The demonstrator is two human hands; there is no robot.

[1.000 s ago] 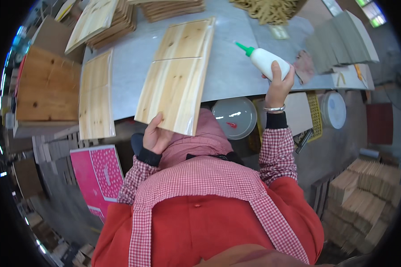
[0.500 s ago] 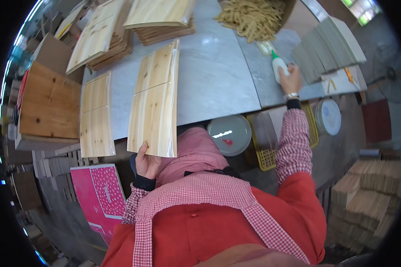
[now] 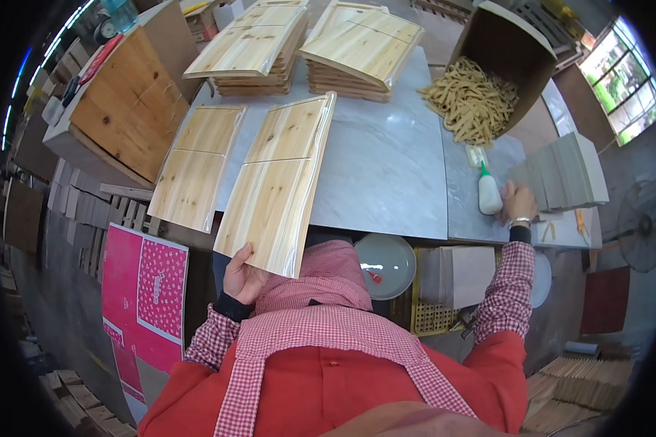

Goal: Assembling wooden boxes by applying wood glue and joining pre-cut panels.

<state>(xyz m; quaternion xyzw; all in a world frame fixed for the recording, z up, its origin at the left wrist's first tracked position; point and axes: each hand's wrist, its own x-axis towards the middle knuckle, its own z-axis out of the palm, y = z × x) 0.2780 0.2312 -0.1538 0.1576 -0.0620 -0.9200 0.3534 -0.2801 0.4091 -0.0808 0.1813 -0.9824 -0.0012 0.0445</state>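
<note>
My left hand [image 3: 245, 280] grips the near end of a light pine board [image 3: 277, 182] and holds it tilted over the table's front edge. The board has a groove across it and a shiny clear film along its right side. To its left a similar board [image 3: 197, 167] lies partly over the edge. My right hand [image 3: 519, 204] is just right of a white squeeze bottle [image 3: 489, 195] with a green nozzle; its fingers are a little apart and not wrapped round the bottle. A small pale piece [image 3: 476, 155] lies by the nozzle tip.
Two board stacks [image 3: 259, 44] [image 3: 361, 51] stand at the back of the marble-look table [image 3: 386, 167]. A tipped box [image 3: 506, 65] spills tan strips [image 3: 470, 98]. Grey sheets [image 3: 561, 175] stand beyond my right hand, near an orange cutter [image 3: 580, 222]. Below are a lidded bucket [image 3: 386, 255] and yellow basket [image 3: 434, 318].
My right hand has let go of the bottle and sits to its right. My left hand still holds the board. The whole view has shifted, showing more of the table's far side.
</note>
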